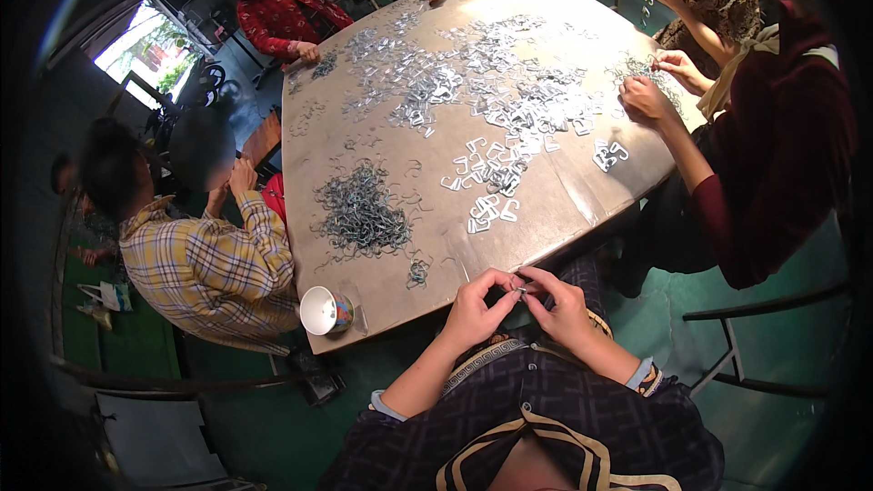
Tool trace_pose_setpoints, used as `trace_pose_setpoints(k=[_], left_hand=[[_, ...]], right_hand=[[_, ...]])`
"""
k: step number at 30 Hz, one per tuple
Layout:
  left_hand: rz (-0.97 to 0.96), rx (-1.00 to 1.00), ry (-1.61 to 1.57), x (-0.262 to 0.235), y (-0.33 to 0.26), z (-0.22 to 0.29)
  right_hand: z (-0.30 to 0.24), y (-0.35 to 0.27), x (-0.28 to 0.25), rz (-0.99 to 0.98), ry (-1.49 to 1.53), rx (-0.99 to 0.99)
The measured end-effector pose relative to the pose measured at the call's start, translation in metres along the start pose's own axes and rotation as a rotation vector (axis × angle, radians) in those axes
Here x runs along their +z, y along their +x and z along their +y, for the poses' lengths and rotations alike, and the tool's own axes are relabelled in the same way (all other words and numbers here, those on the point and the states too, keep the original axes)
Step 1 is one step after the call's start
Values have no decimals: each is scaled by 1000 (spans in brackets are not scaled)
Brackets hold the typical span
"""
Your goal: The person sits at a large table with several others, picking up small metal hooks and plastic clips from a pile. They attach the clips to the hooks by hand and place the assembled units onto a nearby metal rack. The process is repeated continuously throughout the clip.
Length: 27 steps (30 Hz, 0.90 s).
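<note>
In front of my body, at the table's near edge, my left hand (482, 309) and my right hand (565, 313) meet fingertip to fingertip. Both are closed in a pinch around a small metal hook (519, 291), partly hidden by the fingers. Just beyond them on the table (418, 309) lie a few silver flat hooks (491, 212). Further left is a dense pile of dark wire hooks (364, 211), with a small cluster of the same wire hooks (417, 273) nearer me.
A paper cup (319, 311) stands at the near left corner. Many silver hooks (536, 100) spread across the table's middle. Other people work around it: a plaid sleeve (205, 255) at left, a dark red sleeve (727, 218) at right, others at the far side. A chair (737, 355) stands right.
</note>
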<state>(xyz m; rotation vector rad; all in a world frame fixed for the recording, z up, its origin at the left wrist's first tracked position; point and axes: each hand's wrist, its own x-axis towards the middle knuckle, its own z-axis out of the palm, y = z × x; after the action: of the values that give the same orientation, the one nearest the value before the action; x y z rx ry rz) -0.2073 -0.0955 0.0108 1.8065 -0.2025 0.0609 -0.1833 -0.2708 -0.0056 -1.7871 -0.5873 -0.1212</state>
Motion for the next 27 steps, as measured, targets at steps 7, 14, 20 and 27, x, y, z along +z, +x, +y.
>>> trace_pose_setpoints(k=[7,14,20,27], left_hand=[[-13,20,-28,1,-11,4],[-50,137,52,10,-15,10],[-39,122,61,13,-21,8],[-31,114,56,15,-20,5]], right_hand=[[30,35,2,123,-95,-36],[94,98,45,110,-583,-97],[114,109,49,-131,-833,-179],[112,113,40,-100,-827,-222]])
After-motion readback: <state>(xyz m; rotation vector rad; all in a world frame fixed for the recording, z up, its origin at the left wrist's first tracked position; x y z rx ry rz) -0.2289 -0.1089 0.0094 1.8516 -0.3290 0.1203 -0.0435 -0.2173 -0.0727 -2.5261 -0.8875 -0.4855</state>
